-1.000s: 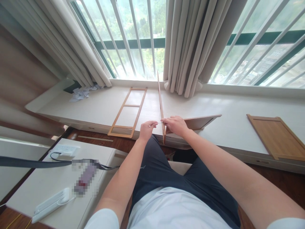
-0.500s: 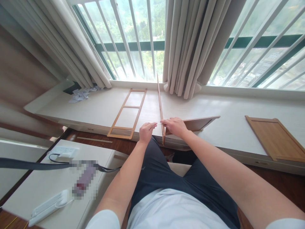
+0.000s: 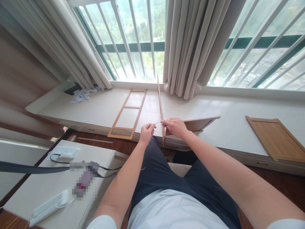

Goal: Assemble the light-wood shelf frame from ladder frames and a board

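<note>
A thin wooden panel (image 3: 160,101) stands on edge on the white window ledge (image 3: 100,108), running away from me. My right hand (image 3: 175,126) grips its near end, where it meets a second wooden panel (image 3: 202,122) lying to the right. My left hand (image 3: 146,132) is pinched on a thin metal pin (image 3: 156,122), whose tip sits just left of the upright panel.
A wooden ladder-like frame (image 3: 127,113) lies flat on the ledge to the left. A flat wooden board (image 3: 276,138) lies at the right. Crumpled paper (image 3: 81,94) sits by the left curtain. A white side table (image 3: 54,178) with power strips and cables is at my left.
My left hand has pulled the pin slightly back and down from the upright panel; earlier its tip reached the panel beside my right fingers. My right hand has stayed on the panel.
</note>
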The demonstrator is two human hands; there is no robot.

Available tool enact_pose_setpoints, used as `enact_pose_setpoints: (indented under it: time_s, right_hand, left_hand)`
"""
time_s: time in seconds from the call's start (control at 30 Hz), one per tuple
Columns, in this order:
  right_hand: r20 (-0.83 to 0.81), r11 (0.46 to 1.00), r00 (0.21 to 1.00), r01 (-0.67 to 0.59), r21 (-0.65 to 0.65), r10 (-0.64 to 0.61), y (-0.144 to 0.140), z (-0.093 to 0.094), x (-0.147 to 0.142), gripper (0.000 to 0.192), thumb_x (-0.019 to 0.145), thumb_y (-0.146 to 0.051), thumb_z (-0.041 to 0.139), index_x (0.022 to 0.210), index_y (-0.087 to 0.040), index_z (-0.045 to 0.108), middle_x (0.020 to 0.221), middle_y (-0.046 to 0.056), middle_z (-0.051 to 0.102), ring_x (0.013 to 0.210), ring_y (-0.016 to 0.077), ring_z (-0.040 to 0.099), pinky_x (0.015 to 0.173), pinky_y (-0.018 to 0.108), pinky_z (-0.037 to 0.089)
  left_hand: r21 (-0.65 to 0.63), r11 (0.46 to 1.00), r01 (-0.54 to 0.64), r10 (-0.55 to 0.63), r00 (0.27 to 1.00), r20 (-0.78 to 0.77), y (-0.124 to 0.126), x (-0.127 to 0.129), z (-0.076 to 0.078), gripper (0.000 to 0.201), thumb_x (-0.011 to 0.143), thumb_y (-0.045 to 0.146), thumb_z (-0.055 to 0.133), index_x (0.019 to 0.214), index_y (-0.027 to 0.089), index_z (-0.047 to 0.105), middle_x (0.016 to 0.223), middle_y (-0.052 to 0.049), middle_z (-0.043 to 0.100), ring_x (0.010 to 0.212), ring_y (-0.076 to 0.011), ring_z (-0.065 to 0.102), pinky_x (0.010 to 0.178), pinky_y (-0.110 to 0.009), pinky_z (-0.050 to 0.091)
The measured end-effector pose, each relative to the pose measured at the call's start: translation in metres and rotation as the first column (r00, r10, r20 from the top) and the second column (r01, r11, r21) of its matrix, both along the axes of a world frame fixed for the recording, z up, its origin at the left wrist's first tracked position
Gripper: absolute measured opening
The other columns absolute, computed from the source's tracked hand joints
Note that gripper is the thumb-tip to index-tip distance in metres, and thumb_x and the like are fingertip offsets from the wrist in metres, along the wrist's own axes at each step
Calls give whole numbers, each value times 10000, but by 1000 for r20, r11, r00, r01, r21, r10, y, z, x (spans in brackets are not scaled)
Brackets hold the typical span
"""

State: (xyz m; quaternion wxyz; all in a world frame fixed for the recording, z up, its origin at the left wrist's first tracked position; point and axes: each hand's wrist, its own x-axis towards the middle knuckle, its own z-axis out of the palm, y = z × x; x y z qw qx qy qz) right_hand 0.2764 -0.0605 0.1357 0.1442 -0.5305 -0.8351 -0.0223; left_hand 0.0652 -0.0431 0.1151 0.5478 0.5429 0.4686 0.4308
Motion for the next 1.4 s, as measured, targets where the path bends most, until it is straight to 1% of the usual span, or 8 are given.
enact_pose_setpoints:
  time_s: [0.1, 0.2, 0.9, 1.03, 1.1, 1.2, 1.3, 1.4]
  right_hand:
    - [-3, 1000, 1000, -1, 7, 1, 0, 0, 0, 283, 989, -247, 547, 1249, -296, 648, 989, 26, 773, 913, 205, 637, 774, 308, 349]
    - [-1, 1000, 1000, -1, 3, 1, 0, 0, -1, 280, 988, -253, 548, 1245, -296, 651, 995, 28, 773, 904, 202, 634, 772, 304, 350]
    - [-1, 1000, 1000, -3, 16, 3, 0, -3, 0, 278, 996, -257, 540, 1250, -299, 647, 999, 8, 774, 897, 208, 626, 759, 329, 337]
    - [8, 1000, 1000, 1, 12, -1, -1, -3, 0, 280, 1002, -269, 535, 1259, -303, 642, 1010, 8, 772, 901, 210, 621, 761, 331, 333]
    - [16, 1000, 1000, 2, 7, -2, -1, -3, -1, 285, 1003, -268, 535, 1266, -303, 639, 1016, 9, 771, 908, 211, 617, 766, 330, 332]
    - [26, 1000, 1000, -6, -6, 6, -1, -3, -1, 301, 1009, -266, 524, 1290, -302, 628, 1015, 13, 770, 914, 210, 612, 771, 327, 333]
    - [32, 1000, 999, -11, -11, 12, -1, -2, -1, 306, 1018, -270, 508, 1299, -297, 626, 1007, 17, 768, 913, 211, 609, 775, 326, 335]
    - [28, 1000, 1000, -11, -19, 12, 0, 0, -1, 302, 1015, -270, 510, 1288, -280, 638, 1006, 25, 767, 912, 212, 605, 784, 322, 341]
  left_hand:
    - [-174, 976, 134, -125, 990, 59, 1, 2, 3, 304, 792, 452, 679, 698, 168, 624, 426, 66, 418, 373, -69, 321, 397, -222, 225]
    - [-226, 961, 157, -139, 986, 96, 3, 3, 5, 308, 751, 459, 701, 702, 166, 623, 426, 69, 422, 369, -65, 322, 390, -215, 227]
    - [-238, 936, 261, -283, 957, -66, 23, -5, 12, 316, 782, 446, 685, 663, 158, 630, 429, 46, 458, 376, -70, 367, 404, -221, 256]
    - [-118, 973, 198, -199, 980, 2, 14, -2, -9, 338, 795, 472, 675, 679, 161, 612, 437, 48, 465, 379, -65, 361, 413, -216, 258]
    - [-90, 994, 62, -50, 990, 129, 3, 3, -29, 354, 805, 508, 656, 699, 181, 574, 436, 66, 434, 384, -67, 351, 418, -212, 266]
    - [-178, 977, -118, 168, 941, 295, -15, 12, -60, 404, 814, 571, 618, 702, 214, 467, 458, 89, 387, 391, -69, 332, 411, -205, 271]
    - [-202, 975, -95, 159, 930, 332, -21, 20, -78, 415, 832, 570, 609, 719, 218, 420, 504, 89, 406, 404, -64, 348, 410, -196, 265]
    - [-147, 986, -77, 125, 928, 352, -17, 23, -82, 409, 865, 575, 577, 750, 222, 406, 548, 84, 428, 422, -68, 386, 415, -197, 287]
